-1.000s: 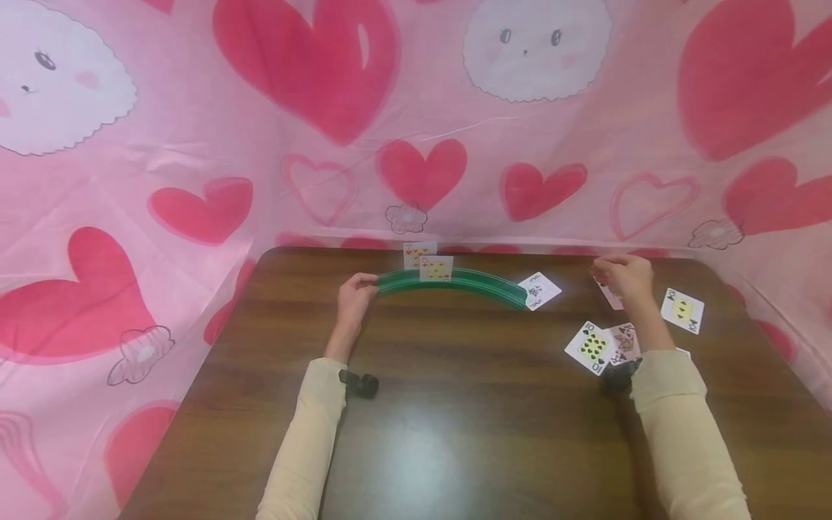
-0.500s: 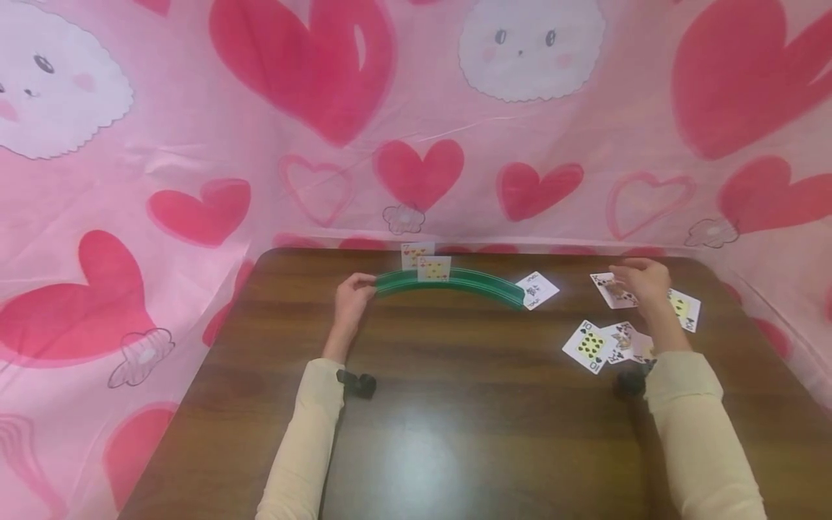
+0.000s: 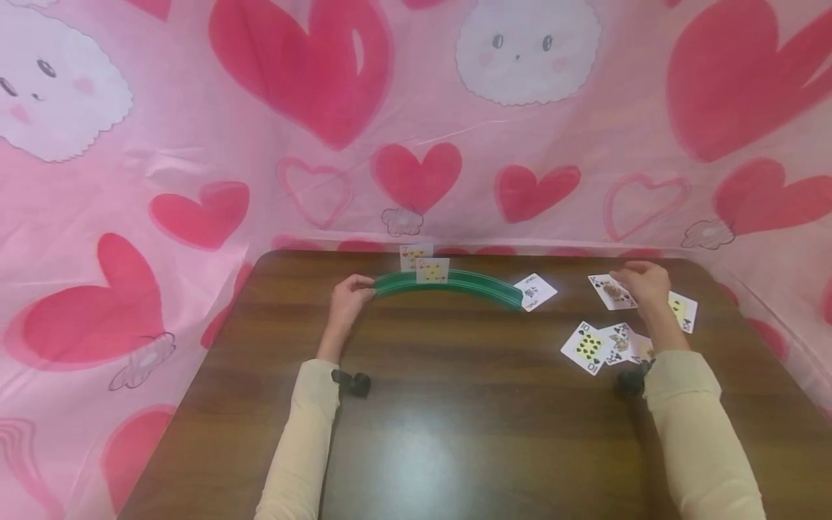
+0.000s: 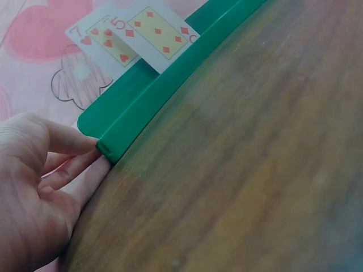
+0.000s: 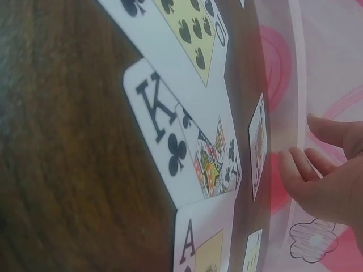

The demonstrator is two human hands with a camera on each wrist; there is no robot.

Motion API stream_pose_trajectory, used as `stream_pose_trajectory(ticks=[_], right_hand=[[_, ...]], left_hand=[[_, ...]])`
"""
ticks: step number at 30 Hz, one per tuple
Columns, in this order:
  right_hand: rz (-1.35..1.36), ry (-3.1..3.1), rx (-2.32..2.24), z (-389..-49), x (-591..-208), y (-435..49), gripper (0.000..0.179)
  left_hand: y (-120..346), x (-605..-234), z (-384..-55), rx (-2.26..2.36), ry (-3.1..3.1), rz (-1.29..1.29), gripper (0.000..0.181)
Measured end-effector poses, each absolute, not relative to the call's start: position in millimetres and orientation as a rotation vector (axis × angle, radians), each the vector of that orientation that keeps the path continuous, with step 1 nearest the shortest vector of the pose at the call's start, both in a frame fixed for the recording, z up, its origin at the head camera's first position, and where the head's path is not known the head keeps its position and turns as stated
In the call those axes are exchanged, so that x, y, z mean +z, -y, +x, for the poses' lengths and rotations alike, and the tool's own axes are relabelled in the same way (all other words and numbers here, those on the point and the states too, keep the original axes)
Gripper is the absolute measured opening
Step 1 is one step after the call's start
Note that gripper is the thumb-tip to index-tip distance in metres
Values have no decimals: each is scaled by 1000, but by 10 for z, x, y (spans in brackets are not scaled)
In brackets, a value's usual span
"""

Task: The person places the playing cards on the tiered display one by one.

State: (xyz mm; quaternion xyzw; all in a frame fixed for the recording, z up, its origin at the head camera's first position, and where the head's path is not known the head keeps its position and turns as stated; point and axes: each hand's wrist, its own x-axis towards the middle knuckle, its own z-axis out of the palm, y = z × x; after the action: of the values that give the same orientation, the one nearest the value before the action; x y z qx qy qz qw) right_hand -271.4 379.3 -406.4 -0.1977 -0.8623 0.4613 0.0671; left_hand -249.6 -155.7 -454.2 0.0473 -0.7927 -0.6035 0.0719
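My left hand pinches the left end of a curved green card holder, as the left wrist view also shows. Two playing cards stand in it: a five of diamonds, partly covering a seven of hearts. At the far right, my right hand hovers with loosely bent fingers beside a face card lying on the table. In the right wrist view, nothing sits between the thumb and fingers of that hand. A joker lies at the holder's right end.
Closer to me, a ten of spades, a king of clubs and an ace overlap on the wooden table. Another yellow-centred card lies partly behind my right hand. Pink heart-patterned cloth stands around the table.
My right hand has moved a little to the right, leaving the face card lying face up and more visible. My left hand stays at the holder's end, and the standing cards have not moved.
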Motion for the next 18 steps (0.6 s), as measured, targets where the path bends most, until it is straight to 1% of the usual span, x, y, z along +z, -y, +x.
stream_pose_trajectory(ticks=[6,13,15,18], right_hand=[[-554,2658,1310,-2740,-4095,-3820,67],[-536,2767,1153,-2765,-4136,-3801,50],[-496,2778,1125,-2747,-4126,-3784,48],[-482,2811,1082,-2731,-4117,-3776,49]], left_hand=[[1573,-4530,-2493,-1804,2405,129,14],[1578,-4533,-2499,-1806,2419,160,14],[1574,-4533,-2499,-1815,2424,170,15],[1569,-4520,-2487,-1833,2422,174,15]])
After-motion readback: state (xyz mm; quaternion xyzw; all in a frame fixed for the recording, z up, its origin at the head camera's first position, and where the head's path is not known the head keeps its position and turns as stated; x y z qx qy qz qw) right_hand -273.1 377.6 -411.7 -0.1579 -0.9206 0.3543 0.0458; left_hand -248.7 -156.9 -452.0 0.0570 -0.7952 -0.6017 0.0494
